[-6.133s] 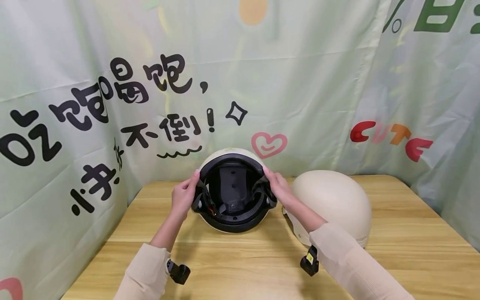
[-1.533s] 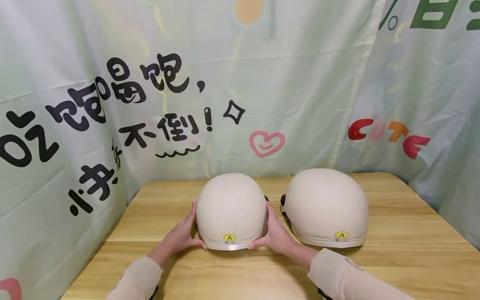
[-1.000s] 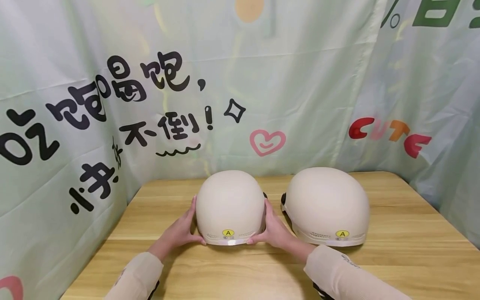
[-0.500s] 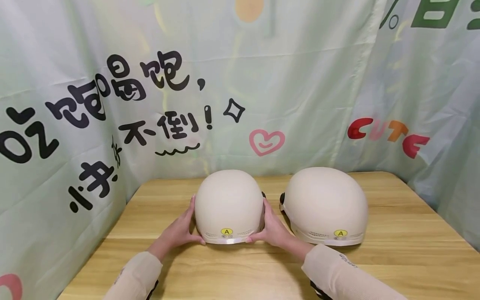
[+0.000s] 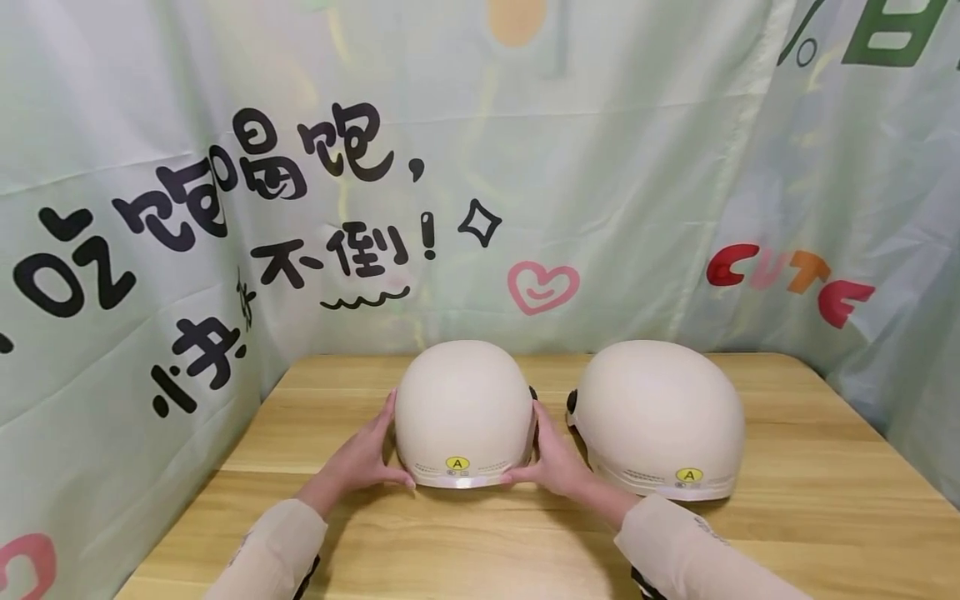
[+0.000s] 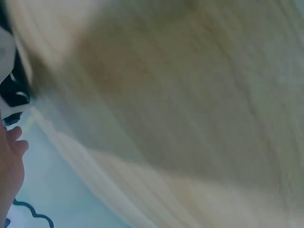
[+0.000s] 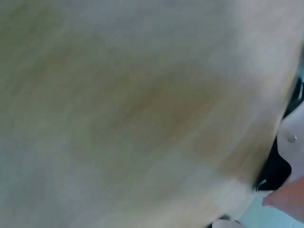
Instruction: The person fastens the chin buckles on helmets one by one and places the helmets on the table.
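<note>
A cream helmet [image 5: 461, 408] stands dome up on the wooden table, its yellow A sticker [image 5: 457, 463] facing me. My left hand [image 5: 367, 454] holds its left side, thumb at the front rim and fingers along the shell. On the opposite side my right hand [image 5: 553, 462] grips it the same way. Part of the helmet's edge [image 6: 5, 54] shows beside the hand in the left wrist view. At the right border of the right wrist view, a fingertip [image 7: 285, 197] lies near the shell [image 7: 292, 137] and its black lining. The helmet's inside and far side are hidden.
A second cream helmet [image 5: 663, 417] with a like sticker stands just right of my right hand, a narrow gap between the two. The wooden table [image 5: 480, 550] reaches back to a pale printed curtain [image 5: 600, 167], which also hangs along both sides.
Six seconds ago both hands held the helmet tilted up, its black inside facing me. Now it sits dome up on the table. Over the last second only the head view shifts slightly.
</note>
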`<move>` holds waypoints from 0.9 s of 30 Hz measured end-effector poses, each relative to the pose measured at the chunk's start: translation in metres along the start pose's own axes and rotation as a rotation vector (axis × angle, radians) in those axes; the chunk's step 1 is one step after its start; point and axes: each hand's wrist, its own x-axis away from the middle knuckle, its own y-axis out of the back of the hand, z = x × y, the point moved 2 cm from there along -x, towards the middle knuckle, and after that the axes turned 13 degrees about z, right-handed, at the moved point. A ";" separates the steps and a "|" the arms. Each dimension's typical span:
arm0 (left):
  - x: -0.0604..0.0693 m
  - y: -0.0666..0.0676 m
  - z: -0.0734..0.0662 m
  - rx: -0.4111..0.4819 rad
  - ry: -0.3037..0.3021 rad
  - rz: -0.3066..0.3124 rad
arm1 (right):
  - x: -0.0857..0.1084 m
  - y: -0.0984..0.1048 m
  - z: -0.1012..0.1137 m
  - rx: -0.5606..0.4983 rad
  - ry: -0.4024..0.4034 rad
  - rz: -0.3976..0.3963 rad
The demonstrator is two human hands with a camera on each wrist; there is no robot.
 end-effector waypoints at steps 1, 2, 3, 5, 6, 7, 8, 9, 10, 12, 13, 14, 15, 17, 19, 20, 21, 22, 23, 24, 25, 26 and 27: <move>0.000 0.002 -0.003 -0.010 0.009 -0.011 | 0.002 0.003 0.001 0.018 -0.004 0.003; 0.001 0.005 -0.005 -0.015 0.019 -0.026 | 0.003 0.006 0.003 0.044 -0.012 0.002; 0.002 0.008 -0.008 -0.013 0.033 -0.039 | 0.005 0.010 0.005 0.081 -0.023 -0.009; 0.002 0.016 -0.014 0.004 0.046 -0.072 | 0.009 0.017 0.012 0.129 -0.045 -0.028; 0.002 0.020 -0.018 0.018 0.055 -0.086 | 0.011 0.021 0.017 0.147 -0.048 -0.041; 0.002 0.023 -0.021 0.030 0.055 -0.104 | 0.014 0.025 0.022 0.160 -0.044 -0.053; 0.002 0.027 -0.025 0.038 0.054 -0.122 | 0.016 0.029 0.027 0.170 -0.032 -0.069; 0.001 0.030 -0.029 0.047 0.050 -0.141 | 0.019 0.032 0.032 0.179 -0.012 -0.085; 0.001 0.034 -0.033 0.054 0.041 -0.159 | 0.022 0.036 0.037 0.183 0.010 -0.100; 0.001 0.039 -0.042 0.066 0.024 -0.192 | 0.027 0.044 0.045 0.202 0.071 -0.132; 0.000 0.042 -0.047 0.071 0.013 -0.204 | 0.030 0.047 0.049 0.213 0.095 -0.143; 0.000 0.044 -0.052 0.079 -0.001 -0.212 | 0.033 0.052 0.052 0.218 0.115 -0.153; 0.000 0.046 -0.057 0.089 -0.012 -0.216 | 0.036 0.056 0.055 0.222 0.129 -0.160; -0.001 0.049 -0.066 0.094 -0.031 -0.219 | 0.043 0.064 0.059 0.232 0.149 -0.174; -0.003 0.050 -0.074 0.098 -0.047 -0.218 | 0.050 0.072 0.061 0.243 0.155 -0.188; -0.004 0.051 -0.078 0.099 -0.053 -0.219 | 0.053 0.075 0.062 0.247 0.161 -0.198; -0.005 0.051 -0.082 0.103 -0.055 -0.220 | 0.056 0.078 0.062 0.251 0.166 -0.207; -0.005 0.051 -0.086 0.107 -0.059 -0.222 | 0.059 0.081 0.062 0.259 0.175 -0.219; -0.006 0.051 -0.090 0.113 -0.062 -0.223 | 0.062 0.085 0.062 0.267 0.180 -0.231; -0.007 0.050 -0.094 0.119 -0.064 -0.222 | 0.065 0.088 0.061 0.274 0.186 -0.243; -0.008 0.049 -0.098 0.123 -0.070 -0.223 | 0.068 0.091 0.060 0.282 0.192 -0.256; -0.009 0.048 -0.102 0.125 -0.076 -0.225 | 0.071 0.094 0.059 0.287 0.193 -0.267; -0.009 0.047 -0.107 0.128 -0.083 -0.224 | 0.074 0.098 0.059 0.292 0.194 -0.278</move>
